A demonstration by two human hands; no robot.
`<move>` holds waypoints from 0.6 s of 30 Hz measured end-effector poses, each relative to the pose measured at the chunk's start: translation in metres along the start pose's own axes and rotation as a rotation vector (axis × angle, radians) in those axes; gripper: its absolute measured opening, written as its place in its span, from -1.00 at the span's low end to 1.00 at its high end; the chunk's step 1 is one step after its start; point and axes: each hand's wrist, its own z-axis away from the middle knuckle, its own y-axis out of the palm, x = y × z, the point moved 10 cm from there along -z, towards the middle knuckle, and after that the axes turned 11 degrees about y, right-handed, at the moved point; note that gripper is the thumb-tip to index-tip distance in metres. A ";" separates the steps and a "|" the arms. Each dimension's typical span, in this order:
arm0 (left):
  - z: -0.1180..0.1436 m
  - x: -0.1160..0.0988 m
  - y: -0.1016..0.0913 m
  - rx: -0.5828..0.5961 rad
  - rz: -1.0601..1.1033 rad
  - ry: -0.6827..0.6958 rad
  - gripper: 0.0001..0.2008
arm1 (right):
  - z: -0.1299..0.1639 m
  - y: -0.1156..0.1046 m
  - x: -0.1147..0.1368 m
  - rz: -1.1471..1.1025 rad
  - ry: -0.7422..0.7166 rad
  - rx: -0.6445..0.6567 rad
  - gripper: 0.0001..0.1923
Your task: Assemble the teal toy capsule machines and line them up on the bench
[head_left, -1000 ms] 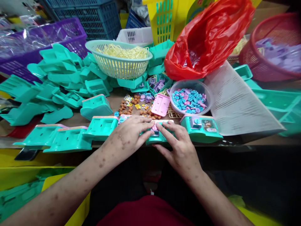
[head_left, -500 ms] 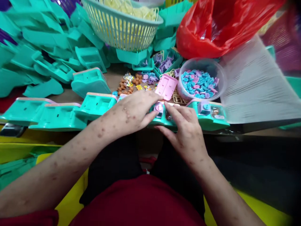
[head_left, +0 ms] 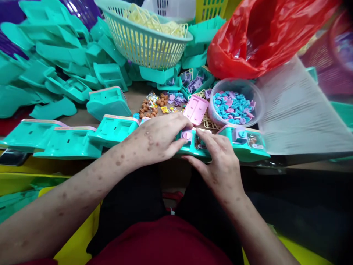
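Note:
A teal plastic toy housing [head_left: 190, 149] lies at the table's near edge between my hands. On its left part sits a lilac block with a pink knob [head_left: 186, 135]; the right part has a small window compartment, partly covered by fingers. My left hand [head_left: 162, 137] grips the housing's left side, thumb in front and fingertips behind the knob. My right hand [head_left: 220, 154] holds the right side, fingers over the top and thumb along the front. A pink two-panel plastic piece [head_left: 196, 109] lies just behind. A similar housing with a blue knob [head_left: 239, 134] stands to the right.
Several teal housings [head_left: 72, 141] line the edge at left, with a heap [head_left: 60, 51] behind. A tub of blue and pink knobs [head_left: 234, 106], brown figures [head_left: 147, 105], a basket [head_left: 149, 44] of yellowish pieces, a red bag [head_left: 264, 40] and a white sheet [head_left: 300, 121] lie beyond.
The whole scene sits slightly lower in the picture. My right fingers have shifted a little, showing more of the window compartment. Both hands keep hold of the same housing.

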 end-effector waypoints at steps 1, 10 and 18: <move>-0.001 0.000 0.000 -0.003 0.000 0.000 -0.75 | 0.000 0.000 0.000 0.002 -0.003 -0.002 -0.22; -0.008 0.008 -0.002 0.083 -0.020 -0.047 -0.70 | 0.001 0.004 -0.001 -0.019 0.008 0.028 -0.17; -0.005 0.016 0.002 0.098 -0.007 -0.106 -0.75 | 0.000 0.004 0.005 0.013 -0.009 0.087 -0.30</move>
